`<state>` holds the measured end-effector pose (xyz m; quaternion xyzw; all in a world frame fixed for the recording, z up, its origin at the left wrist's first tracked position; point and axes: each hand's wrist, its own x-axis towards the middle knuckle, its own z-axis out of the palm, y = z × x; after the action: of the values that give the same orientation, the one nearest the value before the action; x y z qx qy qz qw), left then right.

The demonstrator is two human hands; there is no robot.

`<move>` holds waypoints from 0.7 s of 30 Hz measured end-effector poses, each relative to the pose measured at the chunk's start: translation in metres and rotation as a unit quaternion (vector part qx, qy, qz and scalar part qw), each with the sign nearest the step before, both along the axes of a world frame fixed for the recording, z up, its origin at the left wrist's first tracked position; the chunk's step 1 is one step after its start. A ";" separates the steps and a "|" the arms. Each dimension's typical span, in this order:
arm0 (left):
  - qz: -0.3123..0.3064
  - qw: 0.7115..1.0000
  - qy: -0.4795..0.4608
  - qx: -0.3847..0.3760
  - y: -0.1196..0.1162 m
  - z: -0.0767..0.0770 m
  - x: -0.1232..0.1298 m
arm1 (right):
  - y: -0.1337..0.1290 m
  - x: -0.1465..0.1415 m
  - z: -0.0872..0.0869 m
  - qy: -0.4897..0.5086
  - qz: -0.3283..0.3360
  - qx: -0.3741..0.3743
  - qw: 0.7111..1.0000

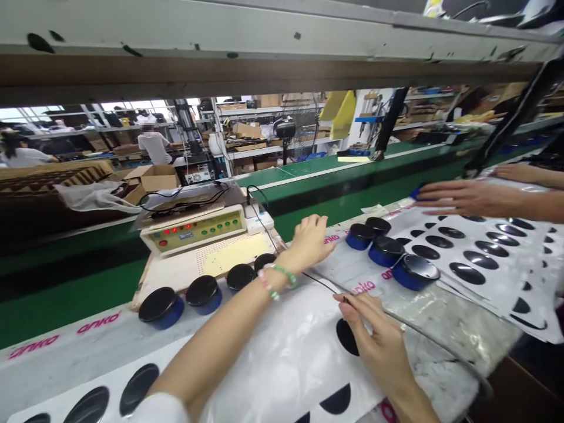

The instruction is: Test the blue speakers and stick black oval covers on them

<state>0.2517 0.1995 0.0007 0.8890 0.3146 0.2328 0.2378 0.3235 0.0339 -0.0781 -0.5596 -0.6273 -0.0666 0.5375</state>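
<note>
My left hand (pixel 308 241) reaches forward over the bench, fingers curled down near the front edge of a beige test box (pixel 194 232); nothing visible in its grip. My right hand (pixel 374 335) pinches a thin black cable (pixel 321 283) over a clear plastic bag (pixel 282 358) printed with black ovals. Blue pucks with black tops stand close by: one row (pixel 205 291) left of my left wrist, a cluster (pixel 385 249) to its right.
A co-worker's hands (pixel 467 197) rest on a white sheet of black oval stickers (pixel 480 264) at right. A green conveyor belt (pixel 317 188) runs behind the bench. Cardboard boxes (pixel 150 179) and shelves fill the background, under a low overhead shelf (pixel 264 53).
</note>
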 end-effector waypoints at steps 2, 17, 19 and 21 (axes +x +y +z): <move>-0.017 0.998 -0.026 -0.062 0.010 -0.013 0.053 | -0.002 0.001 0.000 0.004 0.007 0.001 1.000; -0.080 0.826 -0.278 -0.485 -0.052 0.028 -0.088 | -0.019 -0.009 0.028 0.121 0.053 -0.038 0.991; -0.034 0.788 -0.323 -0.523 -0.080 0.036 -0.130 | -0.018 -0.023 0.044 0.085 0.094 -0.015 0.992; 0.002 0.718 -0.377 -0.585 -0.106 0.039 -0.162 | -0.015 -0.039 0.059 0.036 0.149 0.011 0.988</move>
<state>0.0900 0.0934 0.0402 0.4110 0.2745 0.3187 0.8088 0.2843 0.0190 -0.0194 -0.4560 -0.6827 0.0274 0.5702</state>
